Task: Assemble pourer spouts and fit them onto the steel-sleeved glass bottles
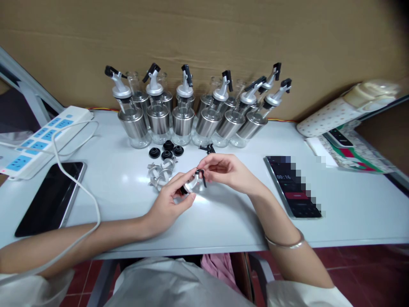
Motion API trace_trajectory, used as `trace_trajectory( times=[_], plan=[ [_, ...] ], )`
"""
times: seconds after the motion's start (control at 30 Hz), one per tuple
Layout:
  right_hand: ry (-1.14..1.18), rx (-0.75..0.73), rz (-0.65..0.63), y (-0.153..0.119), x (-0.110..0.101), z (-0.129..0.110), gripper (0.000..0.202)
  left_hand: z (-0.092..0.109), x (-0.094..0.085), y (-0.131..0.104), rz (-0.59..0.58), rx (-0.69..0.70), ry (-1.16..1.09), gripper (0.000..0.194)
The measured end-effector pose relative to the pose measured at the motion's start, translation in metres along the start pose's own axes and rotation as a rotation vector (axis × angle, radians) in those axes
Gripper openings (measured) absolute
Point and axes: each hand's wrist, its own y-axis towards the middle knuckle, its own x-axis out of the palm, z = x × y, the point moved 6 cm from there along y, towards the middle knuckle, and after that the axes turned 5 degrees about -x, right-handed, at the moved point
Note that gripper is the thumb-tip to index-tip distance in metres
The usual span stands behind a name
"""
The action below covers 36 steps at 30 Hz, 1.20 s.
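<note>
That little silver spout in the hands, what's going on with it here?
A person's left hand holds the silver spout, while the right hand is at its black lever. Loose silver parts and round black pieces lie on the table just beyond the left hand. Behind them stand metal-sleeved glass bottles, several topped with similar spouts.

Bright light leaves white glare near the middle of the surface (128,198); by its far right corner, the bottle lid (377,91) is blurred.
</note>
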Motion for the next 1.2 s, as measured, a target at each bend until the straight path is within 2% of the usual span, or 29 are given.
trace_trajectory(
  times=[0.17,0.5,0.93,1.2],
  plan=[
    [-0.021,0.021,-0.006,0.001,0.0028,0.0017,0.008,-0.0009,-0.0003,0.0003,-0.005,-0.002,-0.005,0.053],
    [0.054,0.05,-0.019,0.0002,0.0036,0.0046,0.01,-0.0012,0.0006,0.0005,0.003,-0.046,-0.035,0.052],
    [0.014,0.086,0.041,-0.0001,0.0001,-0.0003,0.013,0.0021,0.0009,0.0003,-0.033,-0.048,0.049,0.053],
    [0.075,0.095,0.087,0.0005,-0.0001,0.0008,0.019,-0.0001,0.0022,-0.0001,-0.047,-0.049,0.038,0.054]
  ],
)
